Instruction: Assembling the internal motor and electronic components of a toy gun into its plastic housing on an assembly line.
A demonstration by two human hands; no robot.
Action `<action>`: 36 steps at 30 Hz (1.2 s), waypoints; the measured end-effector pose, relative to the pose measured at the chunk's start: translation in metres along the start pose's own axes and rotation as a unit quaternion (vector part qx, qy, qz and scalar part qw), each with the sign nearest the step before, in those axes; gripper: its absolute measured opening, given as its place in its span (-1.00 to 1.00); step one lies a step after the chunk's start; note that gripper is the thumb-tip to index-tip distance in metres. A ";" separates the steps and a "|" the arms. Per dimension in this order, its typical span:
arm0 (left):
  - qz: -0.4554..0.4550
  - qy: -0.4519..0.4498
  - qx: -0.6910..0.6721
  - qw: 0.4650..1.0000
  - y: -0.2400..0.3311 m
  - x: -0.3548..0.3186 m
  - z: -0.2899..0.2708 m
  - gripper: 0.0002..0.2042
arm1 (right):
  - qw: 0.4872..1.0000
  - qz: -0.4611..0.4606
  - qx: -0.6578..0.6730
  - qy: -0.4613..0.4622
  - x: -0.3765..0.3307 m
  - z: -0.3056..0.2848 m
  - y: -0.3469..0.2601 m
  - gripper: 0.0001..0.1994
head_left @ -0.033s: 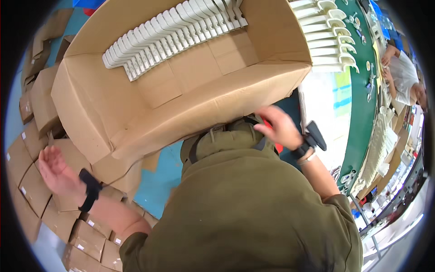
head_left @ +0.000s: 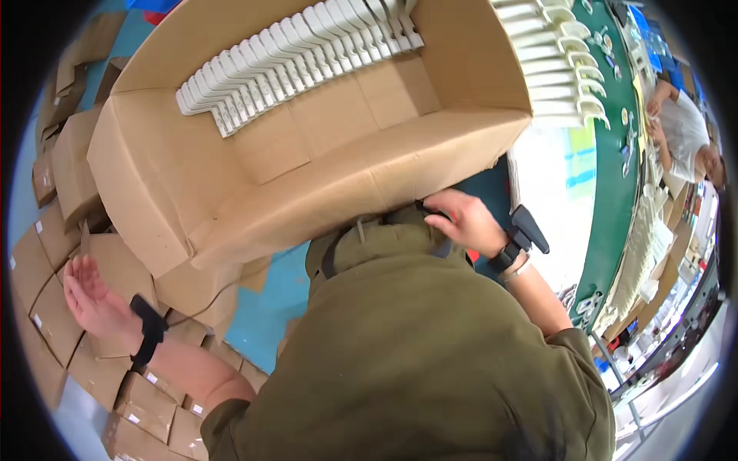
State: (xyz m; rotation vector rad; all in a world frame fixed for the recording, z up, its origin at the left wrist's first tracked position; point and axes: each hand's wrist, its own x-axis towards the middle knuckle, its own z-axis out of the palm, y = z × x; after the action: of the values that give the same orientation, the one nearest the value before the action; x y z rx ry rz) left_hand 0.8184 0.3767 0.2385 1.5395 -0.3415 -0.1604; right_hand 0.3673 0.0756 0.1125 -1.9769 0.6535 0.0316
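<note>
My left hand [head_left: 94,296] is raised over the stacked cartons at the left, palm up, its fingers loosely bent and holding nothing. At my waist, just below the near wall of a large open cardboard box [head_left: 307,219], my right hand [head_left: 465,223] is closed, thumb and fingers bent toward each other. Something small and dark shows at its fingertips; what it is I cannot make out. Inside the box, a row of white angled plastic parts [head_left: 292,61] stands side by side against the far wall. A black wrist strap is on each arm.
Brown cartons [head_left: 58,323] are stacked at the left above a blue floor [head_left: 265,315]. On the right, more white curved parts [head_left: 557,69] lie in a row on a green table [head_left: 615,200]. Beyond it sits another person [head_left: 684,123] in a white top.
My right hand has shifted slightly left and down, with its fingers drawn in, and less of the red thing by it shows. My left hand has barely moved.
</note>
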 end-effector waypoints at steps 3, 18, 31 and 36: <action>0.061 0.104 0.174 0.977 -0.001 0.003 -0.006 -0.72 | 0.992 -0.057 -0.085 0.067 0.016 -0.014 -0.031 -0.77; -0.441 -0.048 -0.200 0.874 -0.210 0.076 0.301 -0.70 | 0.916 -0.016 -0.240 0.323 0.392 -0.118 0.040 -0.68; -0.017 -0.160 0.621 0.767 -0.422 0.028 0.388 -0.27 | 0.919 0.216 -0.177 0.279 0.468 -0.058 0.211 -0.44; -0.008 -0.149 0.613 0.776 -0.429 0.019 0.403 -0.28 | 0.937 0.219 -0.126 0.243 0.455 -0.066 0.243 -0.34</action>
State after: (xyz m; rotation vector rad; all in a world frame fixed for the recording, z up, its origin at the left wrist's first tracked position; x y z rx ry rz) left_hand 0.7569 -0.0254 -0.1871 2.8341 -0.7762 -0.2101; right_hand 0.6277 -0.2590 -0.1888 -2.0560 1.4697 -0.1113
